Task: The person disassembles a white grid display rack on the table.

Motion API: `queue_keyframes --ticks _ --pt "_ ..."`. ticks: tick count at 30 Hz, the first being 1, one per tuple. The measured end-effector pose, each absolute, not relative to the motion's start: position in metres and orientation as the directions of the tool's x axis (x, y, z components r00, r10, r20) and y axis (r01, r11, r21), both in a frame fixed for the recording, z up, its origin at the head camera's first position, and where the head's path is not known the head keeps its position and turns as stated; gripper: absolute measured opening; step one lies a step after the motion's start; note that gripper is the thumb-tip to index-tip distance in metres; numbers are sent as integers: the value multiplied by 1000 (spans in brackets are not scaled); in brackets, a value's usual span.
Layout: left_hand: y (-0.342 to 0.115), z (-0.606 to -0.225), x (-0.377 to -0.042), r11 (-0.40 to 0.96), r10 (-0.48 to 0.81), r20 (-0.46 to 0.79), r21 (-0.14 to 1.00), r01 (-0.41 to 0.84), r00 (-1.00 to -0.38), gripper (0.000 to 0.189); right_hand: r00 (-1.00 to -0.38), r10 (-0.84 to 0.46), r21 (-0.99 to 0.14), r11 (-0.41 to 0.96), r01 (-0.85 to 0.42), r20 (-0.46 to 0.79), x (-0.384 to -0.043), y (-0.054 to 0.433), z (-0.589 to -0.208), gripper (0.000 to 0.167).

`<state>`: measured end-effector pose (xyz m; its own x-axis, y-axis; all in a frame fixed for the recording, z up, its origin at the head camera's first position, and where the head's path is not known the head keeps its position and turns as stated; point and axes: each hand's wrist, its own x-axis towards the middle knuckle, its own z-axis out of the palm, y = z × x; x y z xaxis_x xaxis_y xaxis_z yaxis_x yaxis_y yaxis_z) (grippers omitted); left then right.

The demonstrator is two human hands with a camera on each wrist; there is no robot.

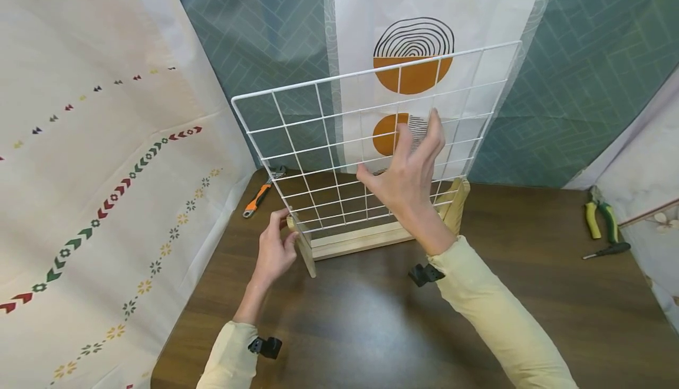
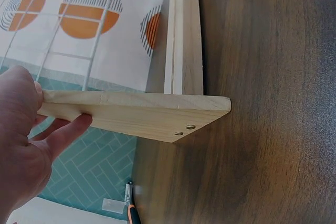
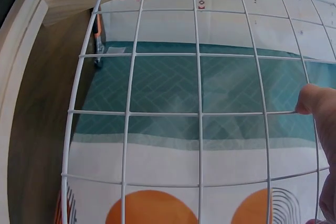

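Observation:
A white wire grid panel (image 1: 316, 83) stands upright, leaning back slightly, above a pale wooden stand (image 1: 366, 241). My left hand (image 1: 276, 247) pinches the upper end of the stand's left side board (image 2: 136, 116), thumb on one face and fingers around the edge. Two brass-coloured screw heads (image 2: 190, 127) show near that board's lower end. Against the middle of the grid is my right hand (image 1: 405, 185), its thumb and fingers spread and bent at the wires. The stand's right side board (image 1: 457, 206) is partly hidden behind my right forearm.
An orange-handled adjustable wrench (image 1: 258, 199) lies at the table's back left. Pliers with yellow-green handles (image 1: 610, 221) and a dark-handled screwdriver (image 1: 610, 250) lie far right. Patterned curtains (image 1: 276, 35) hang directly behind the brown table (image 1: 361, 318).

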<state>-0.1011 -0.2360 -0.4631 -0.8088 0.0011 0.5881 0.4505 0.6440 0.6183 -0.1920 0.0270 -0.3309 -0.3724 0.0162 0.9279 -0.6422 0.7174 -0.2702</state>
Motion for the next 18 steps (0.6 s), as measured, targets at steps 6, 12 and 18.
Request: queue_keyframes --ticks 6,12,18 --pt "-236 -461 -102 634 11 592 620 463 -806 54 -365 8 -259 720 -644 931 -192 28 -322 77" --pt "-236 -462 -103 626 16 600 618 476 -800 55 -375 19 -270 727 -631 927 -194 30 -313 76" --pt "-236 -463 -102 625 9 593 625 468 -805 57 -394 31 -293 723 -625 919 -195 30 -304 71"
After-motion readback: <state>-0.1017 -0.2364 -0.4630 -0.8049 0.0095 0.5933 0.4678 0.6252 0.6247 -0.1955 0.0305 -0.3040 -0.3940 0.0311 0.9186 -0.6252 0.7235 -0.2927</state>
